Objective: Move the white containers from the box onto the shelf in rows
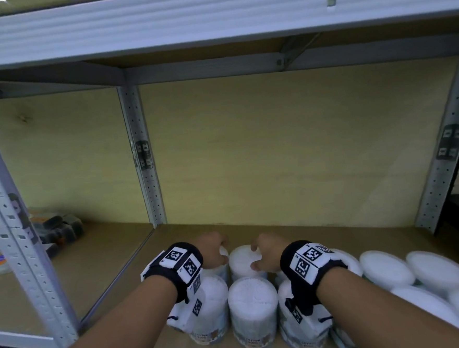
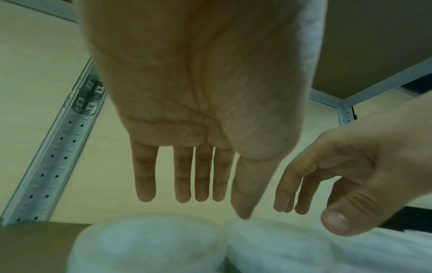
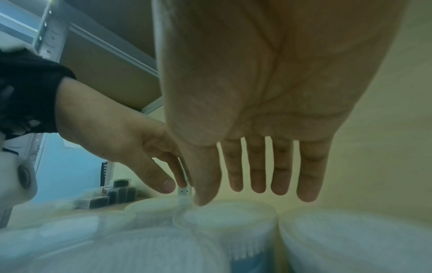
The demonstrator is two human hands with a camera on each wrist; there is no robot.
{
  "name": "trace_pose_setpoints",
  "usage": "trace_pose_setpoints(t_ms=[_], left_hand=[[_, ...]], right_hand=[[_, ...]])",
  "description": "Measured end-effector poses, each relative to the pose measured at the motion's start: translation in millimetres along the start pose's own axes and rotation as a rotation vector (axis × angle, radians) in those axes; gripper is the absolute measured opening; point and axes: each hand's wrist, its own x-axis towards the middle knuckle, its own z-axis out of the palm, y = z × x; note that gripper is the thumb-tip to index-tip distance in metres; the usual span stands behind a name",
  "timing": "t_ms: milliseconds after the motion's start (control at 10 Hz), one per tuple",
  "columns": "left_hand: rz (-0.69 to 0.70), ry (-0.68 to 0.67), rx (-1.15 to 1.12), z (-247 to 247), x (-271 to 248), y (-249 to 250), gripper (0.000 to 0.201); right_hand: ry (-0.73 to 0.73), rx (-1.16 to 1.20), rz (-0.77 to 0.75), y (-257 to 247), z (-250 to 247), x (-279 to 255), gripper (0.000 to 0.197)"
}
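Several white cylinder containers stand in rows on the wooden shelf [image 1: 336, 237]. One back-row container [image 1: 242, 260] sits between my two hands, and front-row ones [image 1: 252, 305] stand under my wrists. My left hand [image 1: 215, 252] hovers over the back-left container [image 2: 149, 245], fingers straight and holding nothing. My right hand [image 1: 264, 255] hangs just above the middle lid [image 3: 226, 216], fingers also straight and empty. In the left wrist view the right hand [image 2: 327, 194] is close beside the left hand [image 2: 194, 199]. The box is out of view.
More white lids [image 1: 387, 268] lie to the right along the shelf front. A perforated metal post [image 1: 143, 158] divides the bays; another post [image 1: 444, 153] stands at the right. Dark small boxes [image 1: 61, 229] sit in the left bay. Bare board lies behind the containers.
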Motion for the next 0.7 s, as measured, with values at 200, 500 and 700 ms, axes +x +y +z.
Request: trace_pose_setpoints(t_ms=[200,500,700], left_hand=[[0.026,0.006,-0.026,-6,-6,31,0.048],[0.140,0.202,-0.119,-11,-38,89,0.046],[0.269,0.381,-0.284,-6,-87,118,0.040]], right_hand=[[0.097,0.043,0.023,21,-12,-32,0.042],[0.266,0.066,0.021,53,-37,-121,0.035],[0.482,0.166,-0.085,61,-56,-206,0.029]])
